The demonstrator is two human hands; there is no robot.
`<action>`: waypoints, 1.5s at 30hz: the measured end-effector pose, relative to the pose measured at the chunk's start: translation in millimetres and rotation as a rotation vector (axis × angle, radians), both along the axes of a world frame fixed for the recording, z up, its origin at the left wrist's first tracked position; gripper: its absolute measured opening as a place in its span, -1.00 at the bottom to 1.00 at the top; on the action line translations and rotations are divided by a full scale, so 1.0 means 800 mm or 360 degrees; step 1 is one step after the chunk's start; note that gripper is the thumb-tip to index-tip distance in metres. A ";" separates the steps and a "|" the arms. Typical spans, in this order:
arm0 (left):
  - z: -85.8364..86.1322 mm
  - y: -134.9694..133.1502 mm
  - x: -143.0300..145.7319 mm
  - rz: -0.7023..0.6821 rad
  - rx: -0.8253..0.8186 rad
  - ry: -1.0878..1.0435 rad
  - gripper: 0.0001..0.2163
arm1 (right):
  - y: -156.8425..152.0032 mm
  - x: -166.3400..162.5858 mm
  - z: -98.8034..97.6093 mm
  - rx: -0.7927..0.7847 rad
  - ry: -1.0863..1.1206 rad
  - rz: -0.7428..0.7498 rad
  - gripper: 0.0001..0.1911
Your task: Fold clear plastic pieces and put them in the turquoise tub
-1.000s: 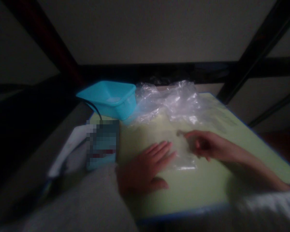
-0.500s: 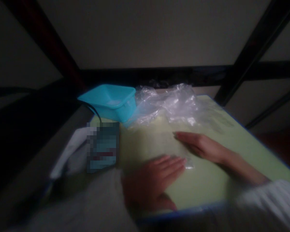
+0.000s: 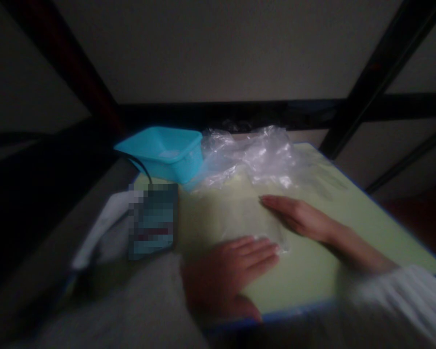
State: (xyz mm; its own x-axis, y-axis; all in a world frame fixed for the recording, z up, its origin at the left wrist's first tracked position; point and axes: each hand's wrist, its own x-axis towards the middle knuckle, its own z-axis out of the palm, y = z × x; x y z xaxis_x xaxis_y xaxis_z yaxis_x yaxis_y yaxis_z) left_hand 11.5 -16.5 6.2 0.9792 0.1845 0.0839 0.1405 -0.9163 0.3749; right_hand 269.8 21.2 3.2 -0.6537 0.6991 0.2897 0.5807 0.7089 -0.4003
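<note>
A clear plastic bag [image 3: 245, 215] lies flat on the yellow tabletop [image 3: 312, 271] between my hands. My left hand [image 3: 232, 271] rests palm down across its near edge, fingers stretched out to the right and thumb apart. Along the bag's right side lies my right hand [image 3: 298, 215], on its edge with the fingers straight and pointing left. Neither hand grips anything. Past the flat bag, a crumpled heap of clear plastic bags [image 3: 265, 155] catches the light; whether it joins the flat one I cannot tell.
A light-blue plastic basin [image 3: 170, 157] stands at the back left. In front of it lies a dark, blurred-out device [image 3: 154, 220] with a black cable [image 3: 141, 165] near it. White material [image 3: 105, 228] is at the left edge. Dark metal bars [image 3: 366, 82] frame the wall behind.
Both hands keep nearly the same place and pose on the bag. The whole view has shifted very slightly.
</note>
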 end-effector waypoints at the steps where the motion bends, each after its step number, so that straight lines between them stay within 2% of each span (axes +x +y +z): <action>1: 0.001 0.000 0.000 0.0003 0.0016 -0.0008 -0.30 | -0.002 -0.003 0.001 0.0026 0.0003 0.0012 -0.50; 4: 0.004 0.001 -0.004 0.0094 0.0080 -0.0032 -0.31 | -0.011 -0.014 0.006 0.0098 -0.0054 0.0075 -0.51; 8: 0.004 0.011 -0.013 0.0361 0.0192 0.0037 -0.29 | -0.020 -0.024 0.007 0.0099 -0.0215 0.0163 -0.43; 14: -0.009 0.023 -0.020 0.0638 0.0313 0.0124 -0.49 | -0.021 -0.022 0.001 0.0038 -0.0252 0.0212 -0.37; 18: -0.018 0.028 -0.022 0.0835 0.0287 0.0205 -0.45 | -0.023 -0.026 0.003 0.0033 -0.0312 0.0223 -0.34; 22: -0.022 0.030 -0.023 0.0840 0.0251 0.0223 -0.37 | -0.025 -0.030 0.001 0.0032 -0.0340 0.0246 -0.29; 30: -0.020 0.028 -0.023 0.0869 0.0245 0.0241 -0.34 | -0.027 -0.023 -0.014 0.0046 -0.0390 0.0217 -0.18; 45: -0.017 0.027 -0.021 0.1035 0.0315 0.0321 -0.26 | -0.032 -0.017 -0.018 0.0069 -0.0463 0.0097 -0.11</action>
